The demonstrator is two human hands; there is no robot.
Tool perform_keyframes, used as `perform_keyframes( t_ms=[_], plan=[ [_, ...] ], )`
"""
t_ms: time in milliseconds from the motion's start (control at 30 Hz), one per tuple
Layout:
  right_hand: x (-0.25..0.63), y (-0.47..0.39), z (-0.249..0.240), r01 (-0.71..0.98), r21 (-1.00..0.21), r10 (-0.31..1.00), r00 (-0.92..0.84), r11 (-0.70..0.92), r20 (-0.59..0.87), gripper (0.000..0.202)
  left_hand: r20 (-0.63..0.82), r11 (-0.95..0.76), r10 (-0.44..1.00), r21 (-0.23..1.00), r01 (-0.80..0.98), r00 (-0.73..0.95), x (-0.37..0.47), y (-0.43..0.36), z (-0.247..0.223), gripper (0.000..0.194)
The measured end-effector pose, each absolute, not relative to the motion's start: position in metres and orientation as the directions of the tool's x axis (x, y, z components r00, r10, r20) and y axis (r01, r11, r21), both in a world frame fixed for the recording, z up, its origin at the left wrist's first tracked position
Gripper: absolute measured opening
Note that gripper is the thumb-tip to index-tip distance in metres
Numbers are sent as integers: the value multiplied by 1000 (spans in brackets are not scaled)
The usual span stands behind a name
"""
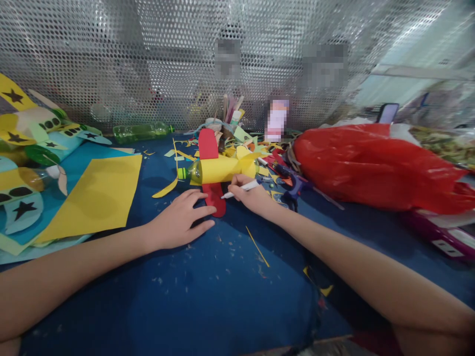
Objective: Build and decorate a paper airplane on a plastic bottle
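A toy plane made from a plastic bottle (218,170) lies on its side at the middle of the blue table, wrapped in yellow paper, with its green cap facing left and a yellow propeller strip there. Red paper wings (209,144) stick out on both sides of it. My left hand (185,217) lies flat with fingers spread, its fingertips on the near red wing. In my right hand (247,193) is a white marker (241,188), its tip at the right edge of that near wing.
Yellow and blue paper sheets (100,193) and finished bottle planes (33,123) fill the left side. Paper scraps (245,138) and a green bottle (143,131) lie at the back, before a perforated metal screen (185,64). On the right are a red plastic bag (371,165) and a glue gun (295,185).
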State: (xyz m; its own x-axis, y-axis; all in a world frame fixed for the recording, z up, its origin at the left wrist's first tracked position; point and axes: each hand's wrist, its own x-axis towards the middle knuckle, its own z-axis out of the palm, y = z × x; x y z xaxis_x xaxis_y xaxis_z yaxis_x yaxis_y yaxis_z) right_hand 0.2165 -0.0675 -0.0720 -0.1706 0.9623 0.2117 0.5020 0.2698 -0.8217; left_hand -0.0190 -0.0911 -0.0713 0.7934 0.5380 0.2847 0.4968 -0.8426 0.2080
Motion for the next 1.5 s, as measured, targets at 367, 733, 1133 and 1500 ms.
perform_keyframes(
  t_ms=[367,733,1133,1500],
  plan=[
    [214,-69,-74,485,-827,958,-170,284,229,18,274,-840,542,222,496,795,-20,-91,-71,37],
    [218,-69,-73,489,-827,961,-149,277,234,19,287,-842,539,212,496,792,-20,-91,-72,38],
    [217,-67,-84,381,-878,957,-91,289,276,20,292,-840,543,196,506,787,-20,-91,-73,39],
    [218,-67,-85,436,-863,967,-108,255,231,22,297,-842,540,193,504,788,-20,-92,-73,40]
  ],
)
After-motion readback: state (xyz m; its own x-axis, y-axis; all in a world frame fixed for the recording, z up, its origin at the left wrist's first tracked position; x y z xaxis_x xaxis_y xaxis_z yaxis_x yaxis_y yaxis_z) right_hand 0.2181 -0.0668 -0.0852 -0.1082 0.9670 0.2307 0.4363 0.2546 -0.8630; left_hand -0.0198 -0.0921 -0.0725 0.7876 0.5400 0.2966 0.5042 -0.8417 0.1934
